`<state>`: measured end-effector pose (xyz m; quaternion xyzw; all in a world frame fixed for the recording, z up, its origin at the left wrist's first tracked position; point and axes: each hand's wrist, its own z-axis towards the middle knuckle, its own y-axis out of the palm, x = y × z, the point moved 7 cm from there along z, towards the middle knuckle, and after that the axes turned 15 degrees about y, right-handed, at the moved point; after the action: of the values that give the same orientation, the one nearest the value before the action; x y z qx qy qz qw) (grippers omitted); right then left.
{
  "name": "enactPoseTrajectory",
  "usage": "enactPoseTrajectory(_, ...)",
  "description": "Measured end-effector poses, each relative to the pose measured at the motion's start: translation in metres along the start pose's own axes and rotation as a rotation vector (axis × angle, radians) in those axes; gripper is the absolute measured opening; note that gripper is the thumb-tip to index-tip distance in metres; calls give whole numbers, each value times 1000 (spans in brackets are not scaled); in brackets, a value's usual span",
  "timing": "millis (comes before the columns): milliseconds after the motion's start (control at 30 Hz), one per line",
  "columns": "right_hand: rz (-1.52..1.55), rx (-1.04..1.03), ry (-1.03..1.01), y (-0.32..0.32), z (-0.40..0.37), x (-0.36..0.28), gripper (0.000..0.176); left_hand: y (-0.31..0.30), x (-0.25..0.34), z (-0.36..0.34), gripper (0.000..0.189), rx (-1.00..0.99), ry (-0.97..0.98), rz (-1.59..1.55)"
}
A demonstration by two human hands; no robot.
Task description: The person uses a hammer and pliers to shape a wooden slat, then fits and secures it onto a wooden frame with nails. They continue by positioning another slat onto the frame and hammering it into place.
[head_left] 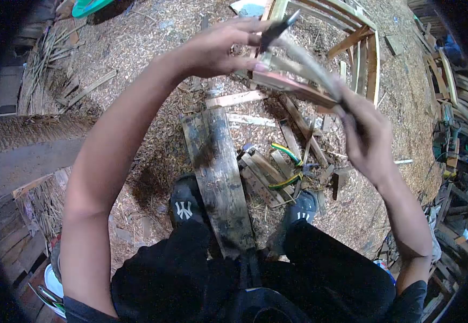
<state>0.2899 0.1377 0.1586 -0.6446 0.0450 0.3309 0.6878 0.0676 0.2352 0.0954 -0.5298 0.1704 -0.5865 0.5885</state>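
My right hand (366, 132) is closed around the handle of a hammer (312, 64), which is smeared by motion. The hammer's dark head (277, 33) with a bright tip is up beside my left hand (228, 46) and covers part of its fingers. My left hand is curled at the near left corner of a slatted wooden frame (373, 64), its thumb by the end of a reddish wooden bar (293, 87). That bar runs across below the hammer toward my right hand. The exact hold of the left fingers is partly hidden.
A worn plank (220, 183) lies between my shoes. Pincers with yellow-green handles (286, 153) rest on wood offcuts (266, 175) near my right shoe. Wood shavings (153, 81) cover the ground. Sticks lie at left, stacked wood at right, a green basin (89, 6) at top left.
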Motion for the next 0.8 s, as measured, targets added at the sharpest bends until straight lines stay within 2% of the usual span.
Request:
enactPoseTrajectory(33,73,80,-38,-7,-1,-5,50,4,-1,-3,52,-35,-122,-79)
enactPoseTrajectory(67,117,191,-12,-17,-2,-10,51,5,-5,-3,54,15,26,-53)
enactPoseTrajectory(100,89,214,28,-18,-7,-5,53,5,-7,-4,54,18,26,-49)
enactPoseTrajectory(167,-83,-78,-19,4,-6,0,53,2,-5,-4,55,42,98,18)
enactPoseTrajectory(200,-105,-338,215,16,-6,4,53,0,1,4,53,21,153,88)
enactPoseTrajectory(233,-104,-335,217,17,-6,6,53,-2,5,6,53,18,155,89)
enactPoseTrajectory(300,72,41,-60,-4,-5,-5,55,5,-3,-5,52,-76,-134,-15)
enactPoseTrajectory(333,36,241,-127,-16,-6,-11,56,5,-4,-2,48,4,12,-58)
enactPoseTrajectory(367,73,208,83,-20,-7,-2,55,4,-5,-4,48,8,12,-54)
enactPoseTrajectory(433,19,203,-103,-11,-6,-4,57,1,0,-2,47,-5,9,-54)
enactPoseTrajectory(467,-33,-85,85,4,-7,6,61,4,-8,-3,50,30,91,-80)
enactPoseTrajectory(500,-59,-236,262,11,-5,9,50,3,-12,-3,50,29,93,-74)
enactPoseTrajectory(567,47,-136,242,5,-3,12,49,9,-14,-7,52,34,128,-35)
enactPoseTrajectory(600,48,33,13,-8,0,-2,50,4,-3,-3,50,-24,-35,-141)
enactPoseTrajectory(633,38,152,16,-17,-2,-7,50,7,-6,-4,50,-25,-37,-145)
enactPoseTrajectory(700,2,213,-95,-15,-5,-10,48,3,-4,0,49,19,116,16)
enactPoseTrajectory(733,-78,-52,64,-2,-1,-4,47,5,-8,-3,53,36,20,-84)
enactPoseTrajectory(767,-158,-316,222,11,-1,2,46,5,-10,-2,53,38,23,-77)
enactPoseTrajectory(800,-130,-239,174,11,-1,4,47,2,-4,1,53,40,96,-45)
